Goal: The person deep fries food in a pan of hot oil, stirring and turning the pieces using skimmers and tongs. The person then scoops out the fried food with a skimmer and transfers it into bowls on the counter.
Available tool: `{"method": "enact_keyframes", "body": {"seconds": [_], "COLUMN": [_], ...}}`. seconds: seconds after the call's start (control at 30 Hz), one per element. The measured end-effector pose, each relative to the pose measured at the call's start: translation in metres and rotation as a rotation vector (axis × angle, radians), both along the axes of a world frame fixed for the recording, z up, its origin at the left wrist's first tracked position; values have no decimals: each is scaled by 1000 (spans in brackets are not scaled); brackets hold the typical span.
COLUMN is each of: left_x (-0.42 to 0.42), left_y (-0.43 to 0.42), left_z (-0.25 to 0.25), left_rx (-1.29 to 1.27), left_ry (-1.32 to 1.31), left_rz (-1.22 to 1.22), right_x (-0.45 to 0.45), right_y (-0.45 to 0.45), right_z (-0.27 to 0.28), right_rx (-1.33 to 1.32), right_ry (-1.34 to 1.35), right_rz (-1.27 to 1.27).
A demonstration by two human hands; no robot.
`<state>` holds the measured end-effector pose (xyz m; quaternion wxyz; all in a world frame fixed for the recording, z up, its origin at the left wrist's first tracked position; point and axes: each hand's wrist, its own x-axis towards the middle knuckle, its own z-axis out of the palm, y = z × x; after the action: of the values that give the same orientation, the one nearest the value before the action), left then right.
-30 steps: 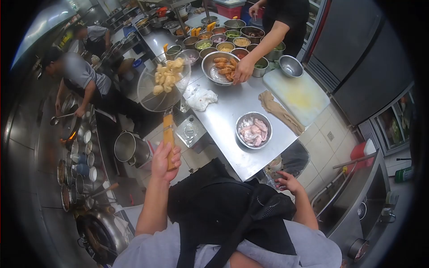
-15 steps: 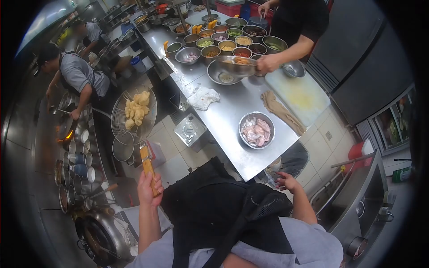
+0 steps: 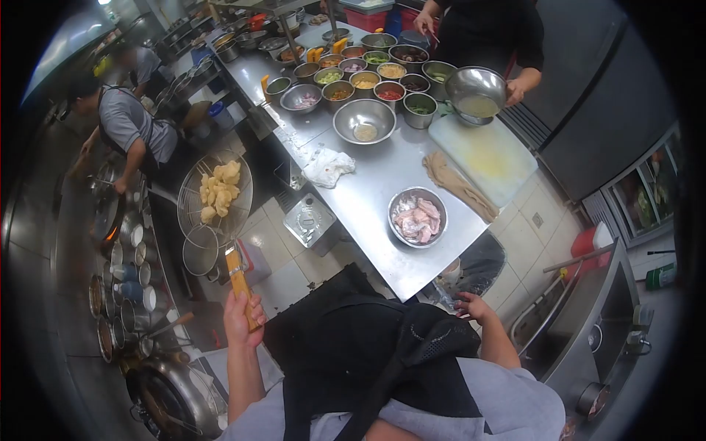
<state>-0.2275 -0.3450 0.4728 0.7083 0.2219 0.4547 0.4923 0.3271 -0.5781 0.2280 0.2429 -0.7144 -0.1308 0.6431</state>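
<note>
My left hand (image 3: 244, 317) is closed round the wooden handle (image 3: 240, 278) of a wire skimmer. Golden fried pieces (image 3: 220, 192) lie in the round mesh basket (image 3: 193, 187) of this skimmer, which is held out over the floor left of the steel table. A metal strainer or pot (image 3: 201, 250) shows just below the basket. My right hand (image 3: 474, 306) hangs beside the table's front corner with its fingers apart and nothing in them. Nearest to it on the table is a steel bowl of raw meat pieces (image 3: 417, 218).
The steel table (image 3: 382, 268) carries a large bowl (image 3: 364, 117), a white cloth (image 3: 329, 167), a brown cloth (image 3: 456, 185), a cutting board (image 3: 489, 158) and several ingredient tins. Across it, a co-worker holds a bowl (image 3: 476, 92). Another person (image 3: 132, 132) stands at the stove, left.
The co-worker's bowl has moved right, from above the large bowl to above the cutting board. My left hand still grips the skimmer; the view has shifted slightly.
</note>
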Motion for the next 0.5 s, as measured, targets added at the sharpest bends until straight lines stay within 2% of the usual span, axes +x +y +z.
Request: {"method": "enact_keyframes", "body": {"seconds": [0.5], "left_x": [7], "left_y": [5], "left_z": [-7], "left_rx": [-33], "left_ry": [39], "left_rz": [-50], "right_x": [12], "right_y": [-42], "right_z": [-9], "right_rx": [-58], "right_ry": [-28], "right_rz": [-74]}}
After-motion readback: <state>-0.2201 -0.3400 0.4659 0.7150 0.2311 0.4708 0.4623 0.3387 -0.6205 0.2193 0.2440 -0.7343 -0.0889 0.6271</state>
